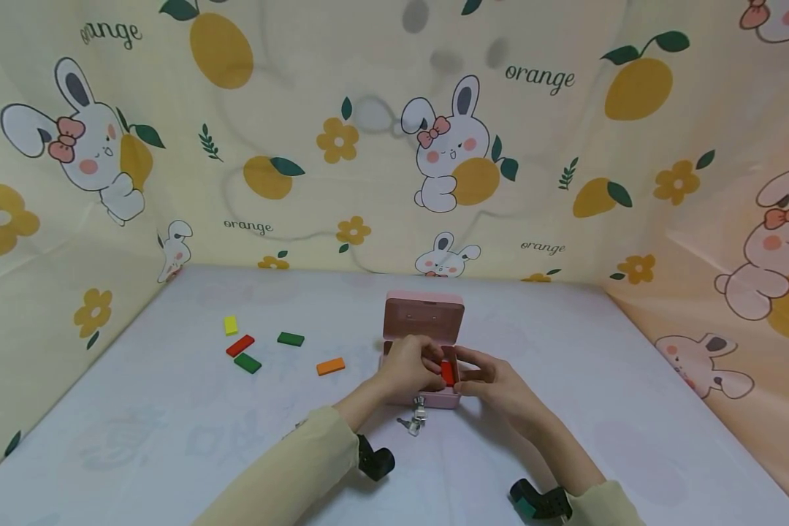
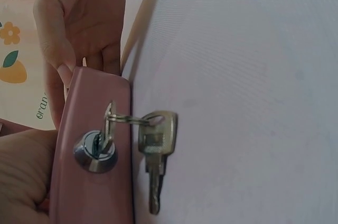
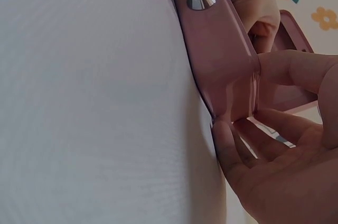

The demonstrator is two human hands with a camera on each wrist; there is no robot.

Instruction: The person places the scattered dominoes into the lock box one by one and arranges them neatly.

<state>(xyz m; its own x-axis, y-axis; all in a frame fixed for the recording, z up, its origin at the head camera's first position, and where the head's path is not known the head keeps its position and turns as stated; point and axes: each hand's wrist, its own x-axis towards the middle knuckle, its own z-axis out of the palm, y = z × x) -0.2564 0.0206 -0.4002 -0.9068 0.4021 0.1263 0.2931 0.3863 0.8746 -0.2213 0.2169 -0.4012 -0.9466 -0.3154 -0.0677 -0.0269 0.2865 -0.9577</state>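
Note:
A pink metal cash box (image 1: pixel 442 398) stands with its lid (image 1: pixel 423 319) raised. My left hand (image 1: pixel 410 365) reaches over the front rim into it, fingers curled, and pinches a red block (image 1: pixel 446 372) near the right inner wall; the fingertips are partly hidden. At the box's right side my right hand (image 1: pixel 493 376) rests its fingertips on the outer wall and rim. In the right wrist view, its fingers (image 3: pixel 285 68) touch the front corner and side. A key sits in the front lock (image 2: pixel 95 152), with a second key (image 2: pixel 157 142) hanging from the ring.
Left of the box lie loose blocks: a yellow block (image 1: pixel 230 326), a red one (image 1: pixel 239 345), a green one (image 1: pixel 248 363), another green one (image 1: pixel 291 339) and an orange one (image 1: pixel 331 366). A white cloth (image 1: pixel 138 438) covers the table. A patterned curtain (image 1: pixel 368 183) stands behind.

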